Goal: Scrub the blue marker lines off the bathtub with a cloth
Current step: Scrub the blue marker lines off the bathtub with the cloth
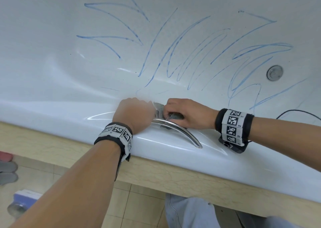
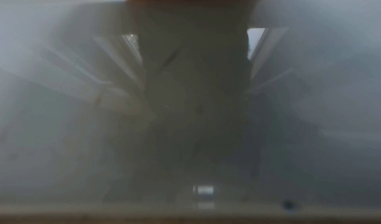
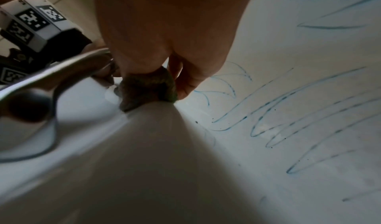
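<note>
both hands meet on the bathtub (image 1: pixel 52 109) rim, left hand (image 1: pixel 133 113) left of the right hand (image 1: pixel 188 113), the cloth (image 1: pixel 160 110) between them behind the grab handle (image 1: pixel 180 127); marker lines (image 1: pixel 173 53) lie beyond, the drain (image 1: pixel 274 72) far right.
</note>
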